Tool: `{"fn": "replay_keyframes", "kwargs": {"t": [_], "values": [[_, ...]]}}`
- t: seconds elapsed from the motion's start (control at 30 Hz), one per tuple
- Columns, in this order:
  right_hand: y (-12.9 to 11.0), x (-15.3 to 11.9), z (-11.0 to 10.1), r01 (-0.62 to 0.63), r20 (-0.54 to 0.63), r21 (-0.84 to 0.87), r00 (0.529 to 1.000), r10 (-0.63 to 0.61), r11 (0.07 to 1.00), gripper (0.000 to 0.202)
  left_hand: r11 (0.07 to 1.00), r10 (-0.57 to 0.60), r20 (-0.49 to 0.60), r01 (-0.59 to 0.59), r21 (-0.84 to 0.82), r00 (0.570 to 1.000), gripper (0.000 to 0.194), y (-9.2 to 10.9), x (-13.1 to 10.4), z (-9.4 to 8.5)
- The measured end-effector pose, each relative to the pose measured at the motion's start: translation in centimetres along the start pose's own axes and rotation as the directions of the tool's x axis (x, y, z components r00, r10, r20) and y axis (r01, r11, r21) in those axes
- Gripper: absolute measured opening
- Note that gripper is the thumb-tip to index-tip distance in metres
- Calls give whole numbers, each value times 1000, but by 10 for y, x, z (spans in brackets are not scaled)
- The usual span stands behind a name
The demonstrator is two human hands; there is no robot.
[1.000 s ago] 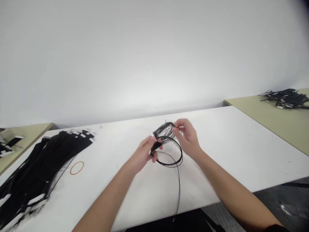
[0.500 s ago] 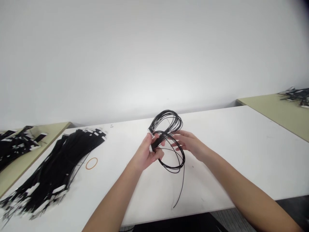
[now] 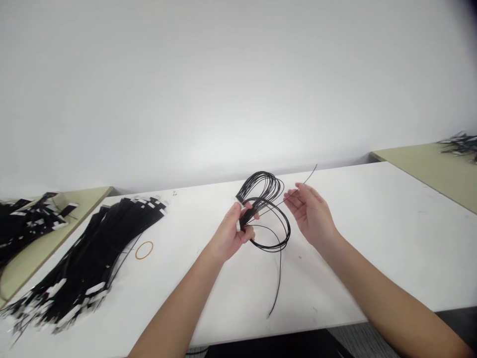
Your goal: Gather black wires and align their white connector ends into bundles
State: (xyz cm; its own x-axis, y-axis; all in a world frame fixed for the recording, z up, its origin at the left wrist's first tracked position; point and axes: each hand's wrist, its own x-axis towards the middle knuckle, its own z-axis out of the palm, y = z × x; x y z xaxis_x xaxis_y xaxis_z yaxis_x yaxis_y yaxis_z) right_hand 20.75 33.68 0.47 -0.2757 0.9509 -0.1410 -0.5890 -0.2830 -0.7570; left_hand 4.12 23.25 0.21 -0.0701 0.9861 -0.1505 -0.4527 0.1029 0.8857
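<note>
- Black wire bundle (image 3: 261,204): hung in loops above the middle of the white table (image 3: 391,223), gripped near white end pieces (image 3: 238,225).
- Left hand (image 3: 233,231): was closed around the bundle, thumb against the upper end piece.
- Right hand (image 3: 312,214): was raised beside the loops, fingers partly apart and loosely curved, with a thin wire (image 3: 313,171) crossing at the fingertips; whether pinched or merely touched, could not be told.
- Hanging wire (image 3: 278,281): trailed from the bundle toward the table's near edge.
- White table: stretched along the wall (image 3: 231,99), with small specks.
- Large wire pile (image 3: 93,248): covered much of the table's left part, pale at both ends.
- Tan ring (image 3: 144,242): lay flat just beside the pile.
- Left side table (image 3: 91,197) and right side table (image 3: 417,166): flanked the white one, yellow-green, each bearing a dark heap, cut off by the frame.
- Wall: rose pale grey, brightest behind the bundle.
- Striped floor (image 3: 352,338): showed below the near edge.
- Forearms (image 3: 179,298): were cropped at the bottom.
- Gripped section: was partly hidden by fingers.
- Written marks (image 3: 175,193): were too small to read.
- Black shape (image 3: 264,345): was cropped, not identifiable.
</note>
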Motion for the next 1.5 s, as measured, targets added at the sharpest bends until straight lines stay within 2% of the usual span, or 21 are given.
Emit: {"fn": "replay_keyframes", "kwargs": {"t": [0.1,0.2,0.27,0.33,0.4,0.5,0.53,0.6,0.73,1.13,1.5], "values": [[-10,-3,2,162,-27,71,987,-160,984,19,997,-29,-52,33,68,998,35,1,1,3],[-17,-2,1,262,-30,88,965,-260,961,16,990,-52,-94,64,125,994,37,0,2,3],[-18,-3,-1,292,35,13,956,-292,956,12,982,-51,-110,70,178,993,41,-2,3,3],[-18,-5,-3,358,175,-161,927,-331,920,6,966,-40,-106,66,249,994,44,-4,3,3],[-17,-10,-4,520,380,-382,842,-383,764,7,946,-36,-83,60,317,996,46,-5,3,3],[-16,-14,-3,752,650,-519,656,-384,407,11,922,-47,-27,54,383,999,46,-5,3,4],[-16,-15,-3,785,696,-521,618,-367,334,12,916,-50,-13,51,399,999,46,-5,2,4],[-17,-14,-3,809,737,-520,587,-335,275,12,907,-51,0,47,419,999,46,-4,2,5],[-20,-11,-5,805,756,-534,591,-280,258,9,900,-54,9,44,433,999,45,-3,1,4],[-19,-10,-7,779,746,-574,624,-231,251,9,889,-66,57,33,456,996,42,-2,-1,6],[-19,-10,-5,783,751,-573,620,-228,242,9,892,-76,66,38,450,995,44,-3,0,4]]}}
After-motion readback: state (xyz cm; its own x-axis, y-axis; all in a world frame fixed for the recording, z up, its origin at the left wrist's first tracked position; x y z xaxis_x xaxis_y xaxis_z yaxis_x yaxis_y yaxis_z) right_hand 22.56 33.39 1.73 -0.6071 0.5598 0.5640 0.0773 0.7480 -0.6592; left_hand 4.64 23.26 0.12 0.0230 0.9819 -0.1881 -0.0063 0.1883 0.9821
